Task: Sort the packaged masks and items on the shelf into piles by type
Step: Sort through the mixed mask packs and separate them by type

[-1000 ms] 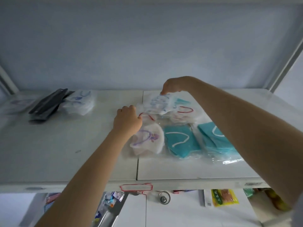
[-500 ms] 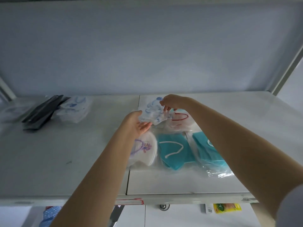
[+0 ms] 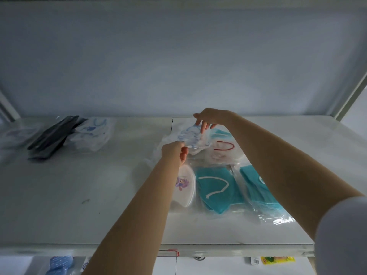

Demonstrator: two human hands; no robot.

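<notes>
1. Two bare hands share one packet: the left hand [image 3: 174, 151] pinches its near edge between thumb and fingers, and the right hand [image 3: 208, 118] pinches its far edge from above.
2. Held between them, the blue-printed mask packet [image 3: 191, 136] hangs over the middle of the white shelf [image 3: 99, 195], just right of the seam [image 3: 172, 124] that splits the shelf board.
3. Below it, right of the seam, lie a red-looped mask [image 3: 224, 153], a white mask with a purple cartoon [image 3: 184, 185] and two teal masks [image 3: 214, 189] [image 3: 256, 187], all in clear wrap and running toward the front edge.
4. Near the back left corner, black packets [image 3: 51, 135] lean against a pile of blue-printed masks [image 3: 91, 133].
5. A pale blue-grey wall [image 3: 178, 66] closes the back of the dimly lit shelf, and a slanted metal post [image 3: 351, 92] frames the right end.
6. Under the front edge, a yellow packet [image 3: 278, 261] shows on a lower level.
</notes>
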